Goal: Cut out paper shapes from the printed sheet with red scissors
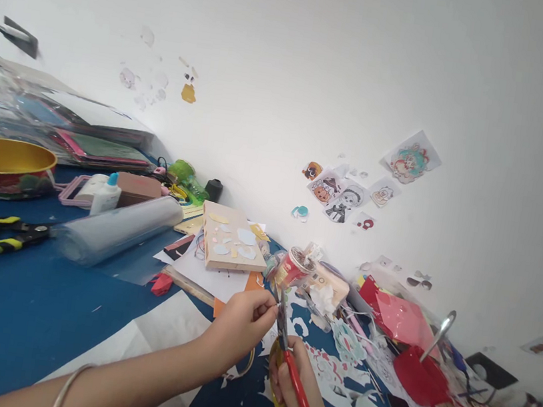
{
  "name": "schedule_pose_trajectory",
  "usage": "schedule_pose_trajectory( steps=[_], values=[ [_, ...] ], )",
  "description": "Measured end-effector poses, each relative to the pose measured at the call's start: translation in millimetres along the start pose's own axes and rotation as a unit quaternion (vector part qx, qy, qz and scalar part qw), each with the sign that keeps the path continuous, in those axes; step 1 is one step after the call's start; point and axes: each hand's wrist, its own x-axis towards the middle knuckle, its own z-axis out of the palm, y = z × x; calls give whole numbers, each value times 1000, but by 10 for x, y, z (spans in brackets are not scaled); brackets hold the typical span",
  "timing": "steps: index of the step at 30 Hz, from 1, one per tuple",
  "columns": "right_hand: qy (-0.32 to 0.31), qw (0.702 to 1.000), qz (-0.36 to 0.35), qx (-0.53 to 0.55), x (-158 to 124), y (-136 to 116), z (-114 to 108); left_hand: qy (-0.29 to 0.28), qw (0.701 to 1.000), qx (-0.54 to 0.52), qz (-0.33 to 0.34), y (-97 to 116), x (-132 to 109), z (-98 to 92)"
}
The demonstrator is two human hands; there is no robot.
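Already cut, apparently: paper shapes (246, 236) on a pale block (242, 266), centre. Pinching with the left hand (246, 318), lower centre, seemingly a small paper piece (279, 305), likely not fully trimmed. Gripping red scissors (293, 371) in the right hand (308, 385), just rightward.

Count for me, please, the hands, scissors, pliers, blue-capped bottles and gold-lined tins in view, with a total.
Left hand and right hand: 2
Scissors: 1
Pliers: 1
Blue-capped bottle: 1
Gold-lined tin: 1
Total: 6

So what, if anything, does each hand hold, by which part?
Right hand: scissors, by the red handle. Left hand, beside the blades: cannot be told.
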Motion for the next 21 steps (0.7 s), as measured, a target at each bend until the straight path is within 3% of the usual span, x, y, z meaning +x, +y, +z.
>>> schedule_pose_trajectory(
  steps=[9,21],
  values=[
    [5,1000,4,-26,0,91,-36,-12,1000,-5,-10,10,9,-16],
    [2,999,-1,-33,-9,-4,-24,-20,999,28,6,33,18,-42]
  ],
)
